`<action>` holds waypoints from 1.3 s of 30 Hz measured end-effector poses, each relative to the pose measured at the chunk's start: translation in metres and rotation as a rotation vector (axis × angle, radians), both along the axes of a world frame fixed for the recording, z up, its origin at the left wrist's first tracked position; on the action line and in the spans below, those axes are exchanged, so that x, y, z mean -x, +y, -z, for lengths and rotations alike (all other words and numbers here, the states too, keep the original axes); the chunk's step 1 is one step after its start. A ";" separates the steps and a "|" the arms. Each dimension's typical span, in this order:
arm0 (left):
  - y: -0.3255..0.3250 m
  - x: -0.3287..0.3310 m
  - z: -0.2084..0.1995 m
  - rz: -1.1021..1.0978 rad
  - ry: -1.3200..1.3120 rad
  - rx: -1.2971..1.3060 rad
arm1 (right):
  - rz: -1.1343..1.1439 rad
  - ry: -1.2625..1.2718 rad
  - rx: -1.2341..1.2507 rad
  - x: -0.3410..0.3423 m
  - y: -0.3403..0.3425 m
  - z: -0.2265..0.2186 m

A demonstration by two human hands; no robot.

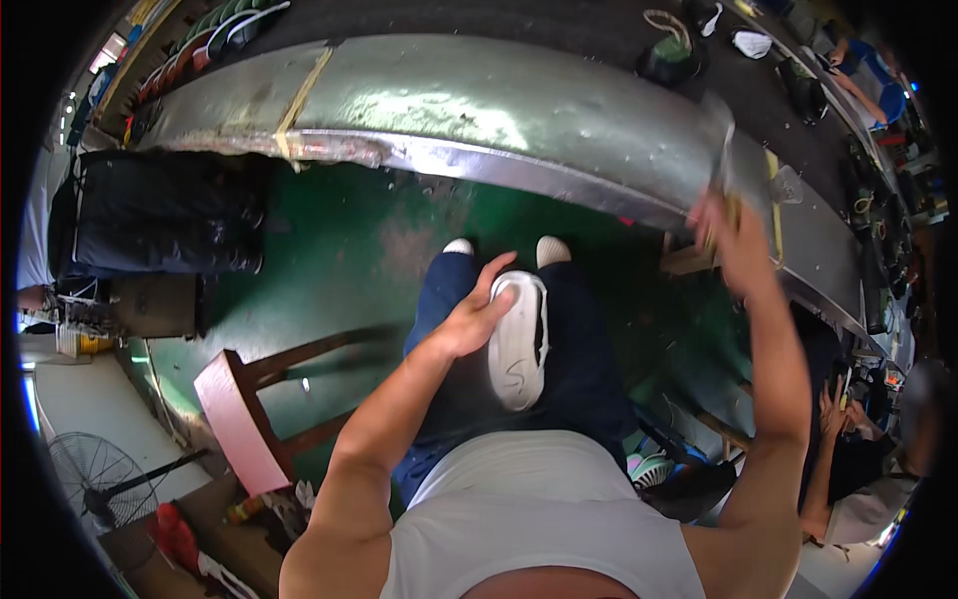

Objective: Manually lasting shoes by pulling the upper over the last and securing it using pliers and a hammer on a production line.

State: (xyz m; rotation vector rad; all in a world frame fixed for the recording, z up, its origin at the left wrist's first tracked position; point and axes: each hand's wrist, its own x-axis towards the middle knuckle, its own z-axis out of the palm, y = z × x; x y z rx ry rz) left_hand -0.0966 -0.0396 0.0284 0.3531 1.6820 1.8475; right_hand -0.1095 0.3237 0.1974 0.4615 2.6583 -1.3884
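Observation:
My left hand (482,317) holds a white shoe sole (519,344) over my lap, with the thumb pressed on its face and the fingers along its far end. A thin white strip stands away from the sole's right edge, leaving a dark gap. Near its close end there is a dark curved mark. Out to the right, my right hand (726,240) is raised beside the metal edge of the workbench (429,100). Motion smears it; its fingers look closed round a yellowish piece, and a blurred grey shape rises above. I cannot make out what this is.
A dark belt (499,22) behind the bench's metal edge carries a dark shoe (671,60) and a white piece (750,43). Left of me stand a pink-topped stool (239,424) and a fan (105,474). Other people work at far right; a dark-trousered person (165,215) is at left.

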 end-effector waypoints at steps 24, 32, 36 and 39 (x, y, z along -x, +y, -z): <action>0.024 -0.036 -0.037 -0.078 0.177 0.215 | -0.411 -0.394 0.529 -0.139 -0.102 0.083; 0.021 -0.028 -0.003 -0.118 0.033 0.024 | -0.401 0.277 0.002 -0.149 -0.114 0.174; 0.007 -0.021 -0.014 -0.054 -0.032 -0.052 | -0.450 0.210 -0.204 -0.152 -0.114 0.148; 0.009 -0.018 -0.011 -0.079 -0.155 -0.057 | -0.530 -0.017 -0.407 -0.147 -0.119 0.104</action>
